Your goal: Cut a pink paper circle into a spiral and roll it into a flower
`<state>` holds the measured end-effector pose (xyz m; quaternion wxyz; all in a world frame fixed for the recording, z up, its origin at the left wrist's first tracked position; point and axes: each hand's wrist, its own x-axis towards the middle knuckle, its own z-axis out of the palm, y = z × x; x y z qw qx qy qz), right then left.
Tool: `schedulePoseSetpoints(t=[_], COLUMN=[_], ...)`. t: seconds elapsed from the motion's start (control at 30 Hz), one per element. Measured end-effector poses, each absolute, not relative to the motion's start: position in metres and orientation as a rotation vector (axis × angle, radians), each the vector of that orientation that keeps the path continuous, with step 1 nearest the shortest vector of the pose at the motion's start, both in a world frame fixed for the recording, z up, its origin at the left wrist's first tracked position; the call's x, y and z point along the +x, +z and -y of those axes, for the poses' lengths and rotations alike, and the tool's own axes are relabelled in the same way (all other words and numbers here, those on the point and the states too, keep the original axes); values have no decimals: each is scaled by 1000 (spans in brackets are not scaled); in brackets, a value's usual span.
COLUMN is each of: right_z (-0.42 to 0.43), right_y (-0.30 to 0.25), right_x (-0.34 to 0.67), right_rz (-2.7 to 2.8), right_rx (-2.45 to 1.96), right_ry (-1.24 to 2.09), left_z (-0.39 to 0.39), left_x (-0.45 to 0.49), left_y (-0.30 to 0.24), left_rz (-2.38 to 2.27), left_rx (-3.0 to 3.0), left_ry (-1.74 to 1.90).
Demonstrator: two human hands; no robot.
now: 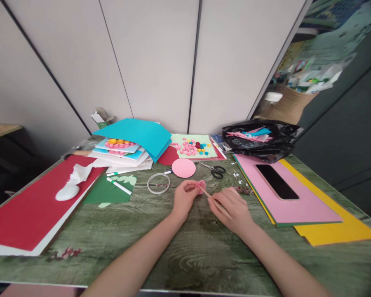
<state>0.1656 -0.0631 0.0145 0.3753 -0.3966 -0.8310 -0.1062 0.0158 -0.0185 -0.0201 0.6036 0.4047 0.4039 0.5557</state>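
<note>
Between thumb and fingers, my left hand (184,199) pinches a small curled pink paper piece (201,185) just above the table. My right hand (233,209) is closed round a thin tan stick (219,205), whose tip touches the pink paper. A pink paper circle (184,168) lies just beyond my left hand. Black-handled scissors (217,171) rest behind my right hand, with small white paper scraps (237,176) beside them. Left of my hands lies a pale ring-shaped roll (158,184).
Pink, yellow and blue curled pieces (190,147) sit on a pale green sheet at the back. Blue sheets (136,134) top a stack on the left. A phone (276,181) rests on pink paper (309,210) at right, near a black plastic bag (281,142). Red paper (21,210) covers the left side.
</note>
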Motion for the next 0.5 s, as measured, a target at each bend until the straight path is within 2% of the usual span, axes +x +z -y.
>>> schedulePoseSetpoints(t=[0.5], right_z=[66], right_y=[13], right_x=[163], right_rz=[2049], right_rx=[-948], right_ry=[-104], left_z=[17], left_x=[15], left_y=[-21], left_rz=[-956], left_rx=[979], left_ry=[1288])
